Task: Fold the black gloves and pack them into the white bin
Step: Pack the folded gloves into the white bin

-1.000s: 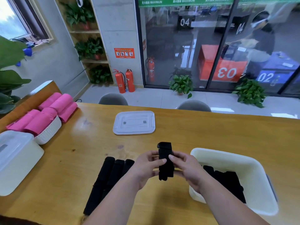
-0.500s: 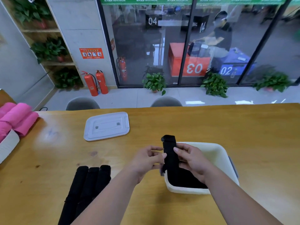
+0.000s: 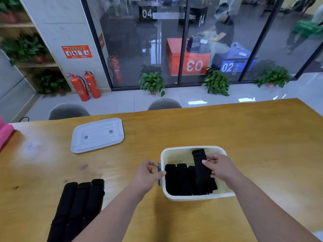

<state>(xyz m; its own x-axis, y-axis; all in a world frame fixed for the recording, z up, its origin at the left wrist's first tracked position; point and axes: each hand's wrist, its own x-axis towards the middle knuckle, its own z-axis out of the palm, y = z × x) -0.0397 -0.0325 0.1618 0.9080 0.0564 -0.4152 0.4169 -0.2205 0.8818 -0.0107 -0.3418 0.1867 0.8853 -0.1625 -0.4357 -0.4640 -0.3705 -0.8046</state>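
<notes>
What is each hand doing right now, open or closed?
Left hand: fingers curled, thumb on the white plastic bin's rim; a grip cannot be told.
Right hand: grips a folded black fabric glove over the bin.

My gloves (image 3: 178,179) are all plain black, bin (image 3: 194,198) is white, lid (image 3: 97,135) on the left is white too, table (image 3: 244,137) is honey-yellow wood grain, pink rolls (image 3: 5,135) far left.

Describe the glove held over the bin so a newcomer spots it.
On the wooden table, find the white bin near the front edge. A row of packed gloves lies inside; the held glove is the one the right hand grips, tilted above that row, its end reaching farthest back.
</notes>
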